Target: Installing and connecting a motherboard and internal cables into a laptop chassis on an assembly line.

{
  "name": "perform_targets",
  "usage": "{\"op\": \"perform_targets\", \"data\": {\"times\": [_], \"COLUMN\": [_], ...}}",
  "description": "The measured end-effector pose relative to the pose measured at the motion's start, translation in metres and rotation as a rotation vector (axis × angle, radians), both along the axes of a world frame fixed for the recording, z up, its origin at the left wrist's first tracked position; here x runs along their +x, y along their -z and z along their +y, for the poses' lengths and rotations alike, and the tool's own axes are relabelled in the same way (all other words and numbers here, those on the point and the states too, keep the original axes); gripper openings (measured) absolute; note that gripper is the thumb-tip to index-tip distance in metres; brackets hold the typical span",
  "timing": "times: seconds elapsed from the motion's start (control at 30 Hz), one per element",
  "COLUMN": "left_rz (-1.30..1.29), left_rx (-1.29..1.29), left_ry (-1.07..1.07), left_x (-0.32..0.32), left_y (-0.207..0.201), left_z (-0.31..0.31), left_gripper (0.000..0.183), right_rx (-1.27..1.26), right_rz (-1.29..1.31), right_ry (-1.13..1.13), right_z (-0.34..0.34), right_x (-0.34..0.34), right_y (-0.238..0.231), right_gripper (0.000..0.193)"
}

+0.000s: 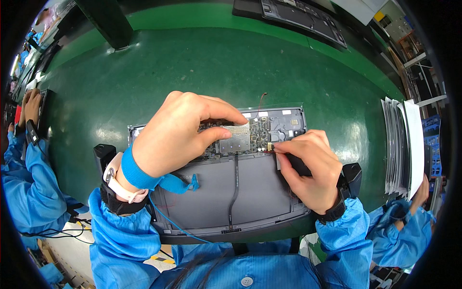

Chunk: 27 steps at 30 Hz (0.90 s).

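1. A green bench is spread beneath the work.
2. A grey device casing is laid on the bench in front of the person, its inside exposed.
3. A stack of sheets is stood near the bench's right side, well apart from the casing.
4. The left hand is arched over the board; its thumb and forefinger are held narrowly apart at the shield, though whether the shield is gripped cannot be told.
5. The right hand is brought to the connector with thumb and forefinger nearly together; whether anything is pinched cannot be told.
6. A circuit board is seated along the casing's far part.
7. A blue wrist strap is worn on the left wrist.
8. A silver shield is set on the board, below the left fingertips.
9. A black cable is run from the board toward the casing's near edge.
10. A small pale connector is placed at the board's right end.
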<state>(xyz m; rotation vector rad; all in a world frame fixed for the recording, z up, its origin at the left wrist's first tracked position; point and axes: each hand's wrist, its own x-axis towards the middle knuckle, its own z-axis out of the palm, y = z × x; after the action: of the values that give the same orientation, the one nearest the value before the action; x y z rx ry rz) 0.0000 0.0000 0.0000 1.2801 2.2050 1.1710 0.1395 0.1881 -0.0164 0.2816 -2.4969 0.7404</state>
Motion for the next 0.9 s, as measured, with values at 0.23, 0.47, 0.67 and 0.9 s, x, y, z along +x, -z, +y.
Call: {"op": "perform_targets", "data": {"times": [0.23, 0.47, 0.67, 0.9], "left_rz": [0.043, 0.118, 0.316, 0.252], "left_rx": [0.032, 0.062, 0.015, -0.001], "left_ry": [0.024, 0.02, 0.007, 0.107], "left_x": [0.002, 0.006, 0.014, 0.011], "left_y": [0.002, 0.005, -0.002, 0.001], "left_z": [0.001, 0.0, 0.001, -0.001], "left_gripper": [0.026, 0.033, 0.041, 0.052], "right_rx": [-0.005, -0.018, -0.016, -0.005], "right_rz": [0.0, -0.01, -0.011, -0.014], "right_ry": [0.008, -0.004, -0.022, -0.029], "right_z": [0.0, 0.002, 0.006, 0.006], "right_x": [0.001, 0.001, 0.001, 0.002], "right_y": [0.001, 0.003, 0.004, 0.005], "right_gripper": [0.025, 0.025, 0.024, 0.024]}}
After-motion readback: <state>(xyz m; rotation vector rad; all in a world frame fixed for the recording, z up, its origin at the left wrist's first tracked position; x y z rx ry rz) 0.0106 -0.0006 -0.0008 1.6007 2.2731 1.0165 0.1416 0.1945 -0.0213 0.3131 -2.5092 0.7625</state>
